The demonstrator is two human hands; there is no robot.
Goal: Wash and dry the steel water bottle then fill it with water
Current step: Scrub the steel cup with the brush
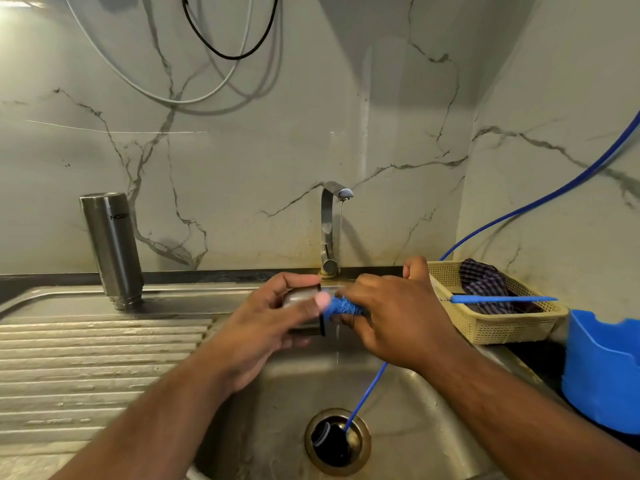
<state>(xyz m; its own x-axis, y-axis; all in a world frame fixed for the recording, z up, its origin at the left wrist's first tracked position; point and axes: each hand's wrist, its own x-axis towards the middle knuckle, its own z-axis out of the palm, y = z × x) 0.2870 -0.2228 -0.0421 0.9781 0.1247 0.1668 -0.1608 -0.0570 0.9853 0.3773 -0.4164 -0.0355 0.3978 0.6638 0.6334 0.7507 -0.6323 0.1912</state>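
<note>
Head view: left hand (273,323) is curled round a small steel cap (300,296), held sideways over the sink (433,410). Right hand (391,317) is closed on a blue brush (343,306). The bristle end is pressed to what looks like the cap's open side, and the handle sticks out right over the basket (485,327). A thin stream from the tap (330,230) falls just beside cap and bristles.

Bottle (112,247) is stood mouth-down on the drainboard (86,358), well left of both hands and untouched. A checked cloth (488,285) lies in the basket.

Step judged: wash phase, with the cap being scrubbed. Whether the bottle body is already washed cannot be told. Drying and filling are not yet started.

Next move as judged: cap to be rinsed under the stream and the brush set down so one hand is freed for the cloth. Before filling, the bottle must be turned upright and brought under the tap. The wet cap is probably slippery, so a firm grip is advised.
</note>
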